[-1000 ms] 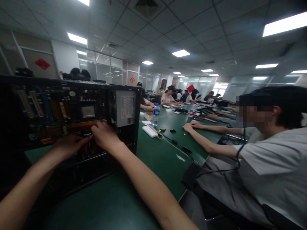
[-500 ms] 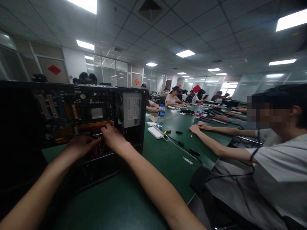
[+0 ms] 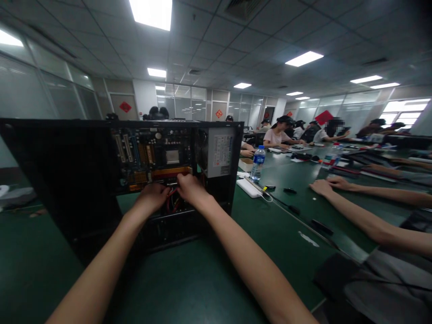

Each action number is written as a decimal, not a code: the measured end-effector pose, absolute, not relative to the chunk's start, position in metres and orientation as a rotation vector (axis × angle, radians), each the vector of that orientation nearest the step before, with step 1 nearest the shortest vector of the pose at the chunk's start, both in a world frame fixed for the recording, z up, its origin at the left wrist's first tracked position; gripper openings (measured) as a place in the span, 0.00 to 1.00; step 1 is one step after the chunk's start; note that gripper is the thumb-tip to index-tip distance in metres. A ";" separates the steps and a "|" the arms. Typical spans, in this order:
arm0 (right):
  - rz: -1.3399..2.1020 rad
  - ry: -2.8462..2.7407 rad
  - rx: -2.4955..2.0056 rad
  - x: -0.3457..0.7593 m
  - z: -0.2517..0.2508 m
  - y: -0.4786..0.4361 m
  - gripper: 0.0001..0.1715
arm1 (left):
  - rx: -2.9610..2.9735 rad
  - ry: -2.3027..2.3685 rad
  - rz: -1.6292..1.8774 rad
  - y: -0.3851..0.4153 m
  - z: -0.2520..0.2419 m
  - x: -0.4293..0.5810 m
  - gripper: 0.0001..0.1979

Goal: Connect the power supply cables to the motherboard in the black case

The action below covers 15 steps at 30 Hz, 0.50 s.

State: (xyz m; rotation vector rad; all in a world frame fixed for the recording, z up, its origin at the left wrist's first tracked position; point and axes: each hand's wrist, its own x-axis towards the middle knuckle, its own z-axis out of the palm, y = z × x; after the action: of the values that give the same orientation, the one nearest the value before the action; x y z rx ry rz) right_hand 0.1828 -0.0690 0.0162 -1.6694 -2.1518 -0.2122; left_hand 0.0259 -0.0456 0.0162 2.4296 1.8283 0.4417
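An open black computer case (image 3: 67,171) stands on the green table (image 3: 189,279) in front of me. Inside it I see the motherboard (image 3: 151,155) and a grey power supply (image 3: 221,153) at the right. Both my hands reach into the case below the motherboard. My left hand (image 3: 151,198) has its fingers curled at a bundle of red cables (image 3: 173,203). My right hand (image 3: 191,189) is closed close beside it, over the same cables. What the fingers grip is hidden.
A water bottle (image 3: 258,163) and a white box (image 3: 249,187) with a cord stand right of the case. A neighbour's arm (image 3: 364,220) lies across the table at the right. Several more people sit along the far side.
The view has swung left, so the case now sits nearer the middle and the neighbour's head is out of frame. My hands stay together at the cables inside the case.
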 end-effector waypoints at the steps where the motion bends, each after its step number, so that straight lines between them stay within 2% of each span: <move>1: -0.214 -2.161 -1.680 0.182 0.017 -0.070 0.13 | 2.430 1.826 0.438 -0.046 0.016 0.026 0.22; 15: -0.175 -2.180 -1.650 0.181 0.014 -0.064 0.14 | 2.384 1.808 0.473 -0.040 0.010 0.023 0.22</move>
State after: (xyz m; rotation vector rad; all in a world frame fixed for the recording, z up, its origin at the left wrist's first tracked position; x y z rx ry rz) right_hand 0.1811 -0.0637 0.0139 -1.6498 -2.1796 -0.1745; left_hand 0.0234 -0.0402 0.0097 2.3840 1.8080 0.4733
